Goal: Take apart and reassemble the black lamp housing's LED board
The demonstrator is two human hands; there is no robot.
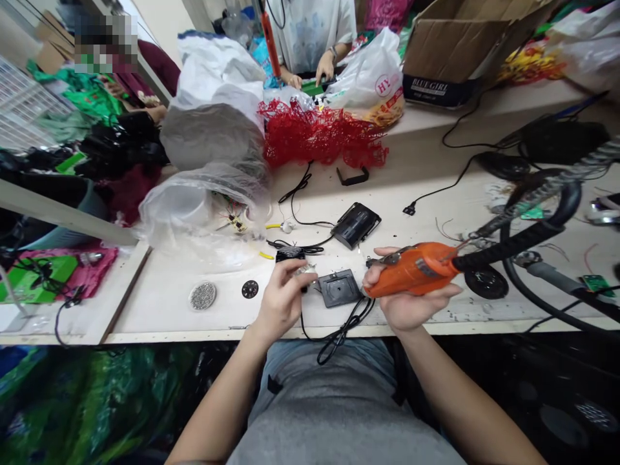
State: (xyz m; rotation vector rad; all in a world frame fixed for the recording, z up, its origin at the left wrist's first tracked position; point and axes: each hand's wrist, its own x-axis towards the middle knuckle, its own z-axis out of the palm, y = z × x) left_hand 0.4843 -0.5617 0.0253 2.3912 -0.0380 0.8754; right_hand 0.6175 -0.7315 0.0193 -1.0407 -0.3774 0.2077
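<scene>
The right hand point(407, 302) is gripping the driver point(416, 268), its tip hanging just beside the open case point(339, 289) lying on the bench point(436, 174), while the left hand point(281, 300) is pinching a small part point(303, 270) beside it, so the fitting seems midway, with nothing being fastened yet.

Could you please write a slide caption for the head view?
Right hand grips an orange power tool while the left hand pinches a small wired part above the workbench.

I record: orange screwdriver point(411, 268), black-and-silver part point(301, 270), black casing point(340, 287), red netting point(320, 135), speckled grey disc point(202, 296), cream bench point(426, 174).
</scene>
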